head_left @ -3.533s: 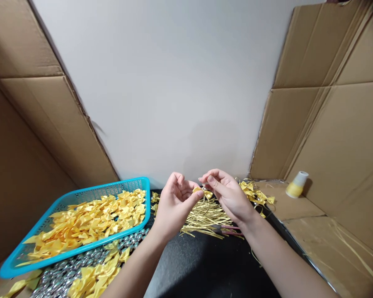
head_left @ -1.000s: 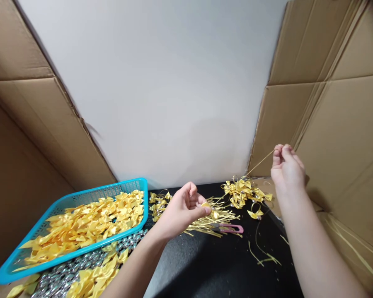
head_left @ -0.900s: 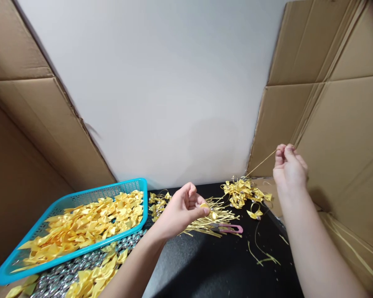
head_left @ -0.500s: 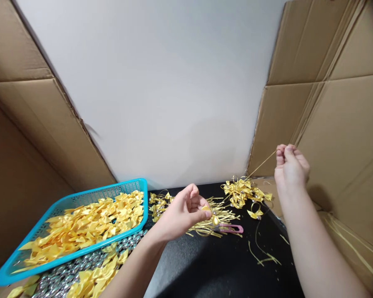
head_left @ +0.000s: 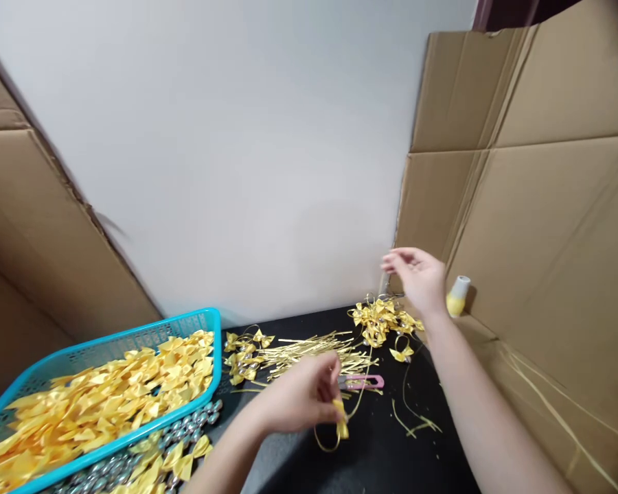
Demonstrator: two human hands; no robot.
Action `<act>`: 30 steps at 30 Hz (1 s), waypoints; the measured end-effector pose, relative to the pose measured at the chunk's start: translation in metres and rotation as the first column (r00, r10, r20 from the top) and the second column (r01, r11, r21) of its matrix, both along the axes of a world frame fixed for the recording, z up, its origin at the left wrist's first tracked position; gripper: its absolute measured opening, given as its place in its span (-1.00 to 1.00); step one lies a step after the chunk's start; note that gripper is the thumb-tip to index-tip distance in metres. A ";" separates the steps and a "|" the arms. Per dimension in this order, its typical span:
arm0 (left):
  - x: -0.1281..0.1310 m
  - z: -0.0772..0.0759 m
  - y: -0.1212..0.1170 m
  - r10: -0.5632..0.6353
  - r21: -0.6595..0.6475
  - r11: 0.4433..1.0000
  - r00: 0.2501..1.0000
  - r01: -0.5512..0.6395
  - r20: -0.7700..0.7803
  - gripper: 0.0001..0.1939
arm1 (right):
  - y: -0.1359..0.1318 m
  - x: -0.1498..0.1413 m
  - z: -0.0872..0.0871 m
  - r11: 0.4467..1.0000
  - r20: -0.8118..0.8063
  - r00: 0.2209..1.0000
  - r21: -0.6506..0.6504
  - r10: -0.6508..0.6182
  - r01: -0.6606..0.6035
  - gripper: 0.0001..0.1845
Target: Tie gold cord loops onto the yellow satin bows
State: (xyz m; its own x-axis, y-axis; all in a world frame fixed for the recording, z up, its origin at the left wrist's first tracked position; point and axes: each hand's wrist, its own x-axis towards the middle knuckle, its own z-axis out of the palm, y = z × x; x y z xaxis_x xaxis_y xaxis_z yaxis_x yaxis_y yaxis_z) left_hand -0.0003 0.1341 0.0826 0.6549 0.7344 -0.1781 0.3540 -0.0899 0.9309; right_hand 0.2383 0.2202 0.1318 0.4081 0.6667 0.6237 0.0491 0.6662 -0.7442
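Observation:
My left hand (head_left: 306, 394) is closed low over the black table, pinching a yellow satin bow (head_left: 342, 420) between thumb and fingers. A thin gold loop (head_left: 327, 450) hangs below the bow. From the bow a gold cord (head_left: 361, 394) curves up past the scissors toward the right. Higher up, my right hand (head_left: 417, 278) is raised before the cardboard, its fingertips pinched and a little blurred; a faint piece of cord shows just under them. Cut gold strips (head_left: 309, 351) lie beyond my left hand, with pink-handled scissors (head_left: 368, 381) at their near edge.
A blue basket (head_left: 217, 353) of yellow bows stands at left, with silver beads (head_left: 193, 422) and loose bows beside it. Bow-and-bead loops lie in a right pile (head_left: 381, 319) and a left pile (head_left: 244, 363). A yellow-white cone (head_left: 458, 296) stands before the right cardboard (head_left: 556, 226).
My right hand has moved left, and the cord that was taut from it now hangs slack. My left hand is lower, with the bow and loop now showing. The view has shifted right.

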 end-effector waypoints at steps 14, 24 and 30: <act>-0.012 0.004 -0.009 0.136 0.357 0.933 0.873 0.046 -0.468 -0.63 | -0.078 -0.094 0.003 0.965 0.957 0.240 0.205 -0.163 -0.162 -0.62; -0.014 0.076 -0.054 0.455 0.917 0.311 0.886 -0.249 0.086 -0.79 | -0.090 -0.109 0.002 0.997 0.996 0.091 0.016 -0.008 -0.078 -0.81; -0.001 0.061 -0.051 0.422 0.948 0.209 0.897 -0.239 0.133 -0.90 | -0.097 -0.109 0.007 0.986 0.988 0.010 -0.153 0.152 0.071 -0.82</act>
State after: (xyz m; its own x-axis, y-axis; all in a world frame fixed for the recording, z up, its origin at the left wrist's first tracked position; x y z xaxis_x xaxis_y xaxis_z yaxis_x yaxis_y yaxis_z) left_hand -0.0016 0.0831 0.1433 0.3456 0.5868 0.7323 0.6858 -0.6906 0.2298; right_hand 0.1297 0.1234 0.1385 -0.5706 0.7641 0.3010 0.7901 0.6107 -0.0525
